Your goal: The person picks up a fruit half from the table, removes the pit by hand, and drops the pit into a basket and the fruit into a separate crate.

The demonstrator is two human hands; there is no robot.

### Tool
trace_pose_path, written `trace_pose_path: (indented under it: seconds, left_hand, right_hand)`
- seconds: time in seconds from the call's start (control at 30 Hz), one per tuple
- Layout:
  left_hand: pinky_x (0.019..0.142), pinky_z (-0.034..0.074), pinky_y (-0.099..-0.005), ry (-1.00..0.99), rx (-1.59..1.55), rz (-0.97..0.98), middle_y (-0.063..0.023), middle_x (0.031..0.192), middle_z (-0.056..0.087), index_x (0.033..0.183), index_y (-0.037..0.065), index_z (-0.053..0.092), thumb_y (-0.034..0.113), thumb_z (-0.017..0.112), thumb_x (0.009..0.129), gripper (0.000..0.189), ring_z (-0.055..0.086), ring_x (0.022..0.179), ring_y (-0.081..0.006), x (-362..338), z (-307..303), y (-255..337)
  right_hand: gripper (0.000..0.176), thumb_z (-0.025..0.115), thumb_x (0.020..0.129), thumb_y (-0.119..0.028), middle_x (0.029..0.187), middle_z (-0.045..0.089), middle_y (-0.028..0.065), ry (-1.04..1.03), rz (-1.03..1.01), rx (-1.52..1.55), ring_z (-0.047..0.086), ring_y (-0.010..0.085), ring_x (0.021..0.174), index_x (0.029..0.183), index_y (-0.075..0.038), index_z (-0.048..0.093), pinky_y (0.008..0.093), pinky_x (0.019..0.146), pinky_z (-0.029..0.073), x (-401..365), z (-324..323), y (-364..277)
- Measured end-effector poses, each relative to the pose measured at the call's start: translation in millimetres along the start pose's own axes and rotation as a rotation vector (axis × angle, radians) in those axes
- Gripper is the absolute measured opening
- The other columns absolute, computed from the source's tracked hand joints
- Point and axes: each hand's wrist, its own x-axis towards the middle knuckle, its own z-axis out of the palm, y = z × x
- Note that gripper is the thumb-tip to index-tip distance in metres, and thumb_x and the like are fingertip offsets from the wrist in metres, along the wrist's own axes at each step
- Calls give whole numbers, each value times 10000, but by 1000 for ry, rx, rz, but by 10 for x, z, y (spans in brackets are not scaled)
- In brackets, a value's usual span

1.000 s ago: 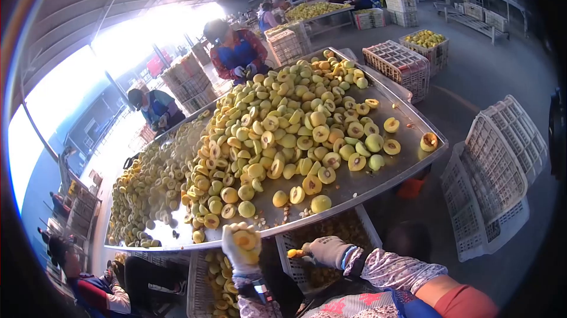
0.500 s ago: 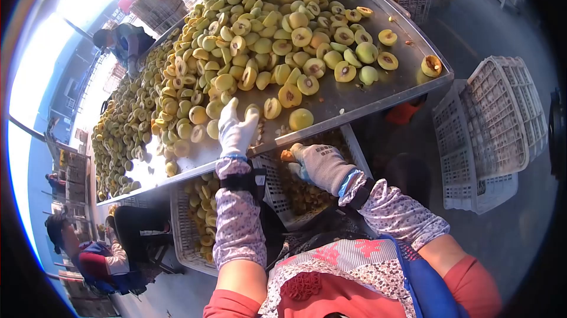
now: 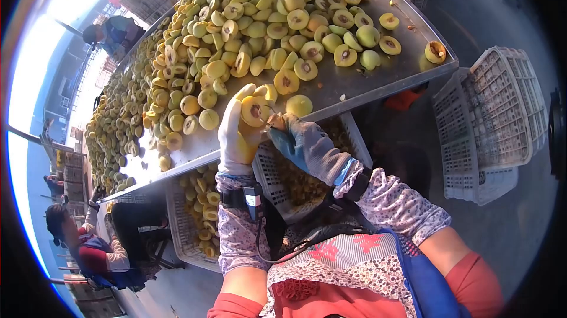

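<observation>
Left hand point(image 3: 236, 138), white-gloved, now curled tight round a peach half point(image 3: 255, 111). The cut face is up, the stone is seated in it, and the half is held just above the near edge of the tabletop point(image 3: 366, 85). Half a second back this hand lay flat among the loose fruit, fingers spread; since then it has taken one piece and lifted it. Right hand point(image 3: 307, 147), grey-gloved, has come up from over the crate point(image 3: 267, 171) below. It is closed on a small orange-tipped tool point(image 3: 276, 121), tip touching the half's rim. Judgement: a fresh piece is in hand, work on its stone only starting. Heap of halves point(image 3: 266, 23) lies beyond; seated co-worker point(image 3: 88, 253) lower left.
</observation>
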Motion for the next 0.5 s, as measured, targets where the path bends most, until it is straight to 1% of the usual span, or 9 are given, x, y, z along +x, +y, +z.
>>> trace_pose_path:
  seconds: [0.07,0.1,0.2,0.23,0.3,0.33,0.4,0.43,0.5]
  left_hand:
    - [945,534,-331,-25,1218,594,-170,1262,623,1327,-35,541,70,518,989,354,620,1122,-227,-57,42,-77]
    - [929,536,-346,-18,971,458,-180,1271,619,1324,-29,546,173,480,1015,375,605,1135,-228,-78,81,-97]
    - [909,536,-358,79,647,331,-181,1282,617,1323,-25,551,226,445,1022,406,594,1141,-225,-122,176,-125]
    - [909,536,-358,80,645,329,-181,1282,617,1323,-25,551,226,445,1022,406,594,1141,-225,-119,183,-126]
    - [924,524,-366,93,-34,181,-184,1313,598,1346,-26,530,204,455,1014,411,597,1124,-244,-120,177,-133]
    - [924,524,-366,96,-36,179,-184,1313,598,1346,-26,530,204,455,1014,411,597,1124,-244,-133,175,-114]
    - [952,508,-381,-23,-111,141,-181,1353,572,1377,-18,501,227,448,1022,434,586,1141,-268,-158,163,-65]
    - [952,508,-381,-21,-112,140,-181,1353,572,1377,-18,501,227,448,1022,434,586,1141,-268,-156,128,-97]
    - [962,498,-386,81,342,262,-172,1353,566,1399,-3,480,250,460,1027,451,570,1164,-276,-149,74,-174]
  right_hand:
    - [176,632,984,-197,887,722,152,16,12,-70,722,276,808,1005,-23,655,365,672,535,-54,-34,-141]
    - [177,629,986,-201,897,721,157,30,19,-137,721,272,825,1017,-29,657,364,680,530,-71,-48,-206]
    - [200,635,985,-222,902,711,166,-2,-47,-170,712,273,860,1053,-35,658,359,711,526,-43,-17,-176]
    - [200,635,985,-222,902,711,166,-3,-45,-171,712,273,860,1053,-35,658,359,711,526,-33,15,-133]
    - [236,632,986,-253,910,696,182,5,-19,-2,702,290,868,1083,-40,655,359,733,523,-30,104,-31]
    - [236,632,986,-253,910,696,182,3,-16,-3,702,290,868,1083,-40,655,359,733,523,-47,139,7]
    - [287,604,989,-318,845,666,223,109,-213,-35,658,424,840,1040,-38,640,453,697,521,-66,188,15]
    - [287,604,989,-318,845,666,223,108,-210,-34,658,424,840,1040,-38,640,453,697,521,-65,206,11]
    - [299,595,996,-317,856,678,229,46,-17,169,659,426,829,1035,-22,634,438,702,519,-66,230,-26]
